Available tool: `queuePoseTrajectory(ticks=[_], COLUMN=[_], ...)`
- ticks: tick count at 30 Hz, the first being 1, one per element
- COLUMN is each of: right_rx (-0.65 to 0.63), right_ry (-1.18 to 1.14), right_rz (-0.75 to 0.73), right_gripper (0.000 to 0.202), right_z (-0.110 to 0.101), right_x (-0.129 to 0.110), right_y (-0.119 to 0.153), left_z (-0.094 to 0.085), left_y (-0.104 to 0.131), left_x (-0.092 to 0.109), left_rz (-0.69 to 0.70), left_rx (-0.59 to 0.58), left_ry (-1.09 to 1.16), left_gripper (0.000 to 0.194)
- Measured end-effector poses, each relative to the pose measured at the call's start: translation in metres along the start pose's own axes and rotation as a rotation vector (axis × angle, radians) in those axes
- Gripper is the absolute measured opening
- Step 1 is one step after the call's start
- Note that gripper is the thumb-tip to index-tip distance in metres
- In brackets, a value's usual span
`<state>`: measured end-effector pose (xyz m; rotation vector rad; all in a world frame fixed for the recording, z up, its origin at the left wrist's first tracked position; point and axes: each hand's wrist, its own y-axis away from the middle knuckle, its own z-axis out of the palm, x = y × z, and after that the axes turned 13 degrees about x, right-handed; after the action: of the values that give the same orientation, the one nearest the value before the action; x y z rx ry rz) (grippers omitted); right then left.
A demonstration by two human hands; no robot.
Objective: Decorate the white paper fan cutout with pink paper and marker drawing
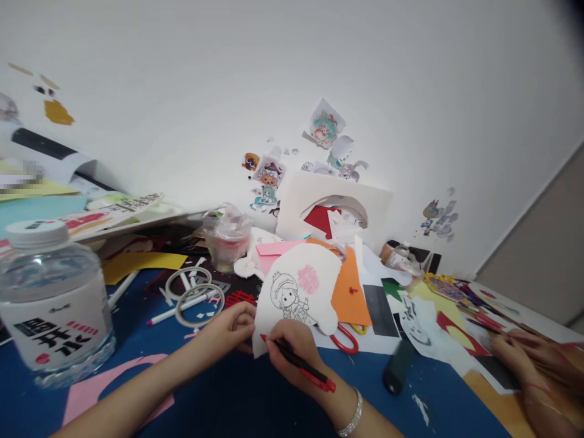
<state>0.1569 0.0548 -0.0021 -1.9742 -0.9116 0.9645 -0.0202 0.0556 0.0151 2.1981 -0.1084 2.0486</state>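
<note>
A white paper cutout is tilted up in front of me, with a line-drawn crowned figure and a pink printed mark on it. My left hand pinches its lower left edge, the fingertips partly behind the paper. In my right hand is a red-and-black pen, its red tip at the paper's lower edge. Just behind the cutout lie orange paper, a pink sheet and red-handled scissors, whose blades are hidden.
A large water bottle stands at the left. Tape rolls, a marker and a lidded plastic cup are nearby. A dark cylinder lies to the right. Another person's hands are at the far right.
</note>
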Motion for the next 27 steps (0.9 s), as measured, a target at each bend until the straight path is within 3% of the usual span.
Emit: queuePoseTrajectory(ticks=[4,11,27], right_rx=[-0.078,-0.103,-0.237], right_ry=[0.016,0.012,0.158], right_rz=[0.010,-0.019,-0.004], right_gripper=[0.019,0.020,0.018], right_z=[-0.002,-0.002,0.006], right_x=[-0.004,-0.005,0.002], right_y=[-0.003,-0.003,0.006], left_z=[0.000,-0.002,0.002], left_y=[-0.001,-0.004,-0.007], left_x=[0.000,-0.008,-0.023], left_rz=[0.000,0.035,-0.026], left_rx=[0.007,0.000,0.027], left_ry=[0.004,0.004,-0.102], left_gripper=[0.041,0.036,0.030])
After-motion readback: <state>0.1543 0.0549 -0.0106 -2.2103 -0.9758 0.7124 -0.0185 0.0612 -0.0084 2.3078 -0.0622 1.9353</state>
